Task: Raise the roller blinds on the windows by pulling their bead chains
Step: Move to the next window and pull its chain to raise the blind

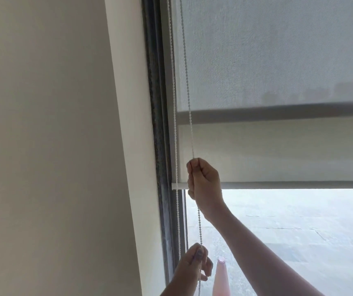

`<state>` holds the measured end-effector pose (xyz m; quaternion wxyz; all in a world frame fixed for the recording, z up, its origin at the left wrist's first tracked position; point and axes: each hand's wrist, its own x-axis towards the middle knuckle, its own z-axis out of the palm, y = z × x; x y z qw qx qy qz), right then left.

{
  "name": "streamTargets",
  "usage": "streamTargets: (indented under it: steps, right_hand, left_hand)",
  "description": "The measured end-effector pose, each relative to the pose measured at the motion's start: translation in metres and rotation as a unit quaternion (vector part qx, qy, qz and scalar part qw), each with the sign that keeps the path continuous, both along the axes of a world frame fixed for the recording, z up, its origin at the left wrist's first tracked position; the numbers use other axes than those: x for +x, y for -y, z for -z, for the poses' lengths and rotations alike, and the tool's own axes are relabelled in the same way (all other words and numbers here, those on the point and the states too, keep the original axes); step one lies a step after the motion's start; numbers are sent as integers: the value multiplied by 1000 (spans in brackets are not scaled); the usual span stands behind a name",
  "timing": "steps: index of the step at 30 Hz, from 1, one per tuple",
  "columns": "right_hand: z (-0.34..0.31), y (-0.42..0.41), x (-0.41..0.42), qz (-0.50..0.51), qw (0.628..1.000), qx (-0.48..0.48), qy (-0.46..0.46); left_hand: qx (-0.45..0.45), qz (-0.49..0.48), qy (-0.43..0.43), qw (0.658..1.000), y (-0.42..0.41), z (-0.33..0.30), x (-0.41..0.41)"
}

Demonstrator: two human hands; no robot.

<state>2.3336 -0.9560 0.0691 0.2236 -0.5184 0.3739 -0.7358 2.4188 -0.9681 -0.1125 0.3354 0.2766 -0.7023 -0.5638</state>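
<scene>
1. White plastic bead chain [185,67] hangs as a loop at the left edge of the window, two strands running up beside the dark frame [156,124]; it looks light, limp and slightly slippery, so a pinch across the beads should hold best.
2. Right hand [204,182] is up high, fingers [194,165] closed tight on the inner strand; left hand [194,265] is lower, fingers pinched on the same strand.
3. Grey translucent fabric roller blind [278,60] is partly raised; its bottom rail [299,185] sits level with the right hand, clear glass below.
4. Beige plaster wall [54,146] fills the left; a pale paved ground shows outside; a pink cone-like object [221,280] stands low by the glass.
</scene>
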Motion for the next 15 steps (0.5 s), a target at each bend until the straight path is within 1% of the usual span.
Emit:
streamTargets:
  steps: [4,6,7,8,9,11,13,15]
  right_hand:
    - [38,5,-7,44,998,41,-27]
    - [51,3,-11,59,996,49,-34]
    - [56,1,-13,68,996,48,-36]
    - [60,-1,-15,82,995,46,-41]
    - [63,-3,-16,101,993,44,-47]
    - [69,-5,-18,129,989,46,-59]
    - [77,-6,-18,118,989,56,-62]
    - [86,-7,-15,100,991,66,-60]
  left_hand:
    - [27,23,56,998,-3,15,10]
    - [35,14,106,994,-2,9,10]
    - [34,-5,119,992,0,-5,9]
    - [27,-22,106,994,1,-26,9]
    - [14,-34,73,997,4,-51,8]
    - [-19,-42,-26,999,10,-113,7]
    - [-61,-22,-113,992,12,-182,4]
    - [-107,16,-161,981,11,-247,0]
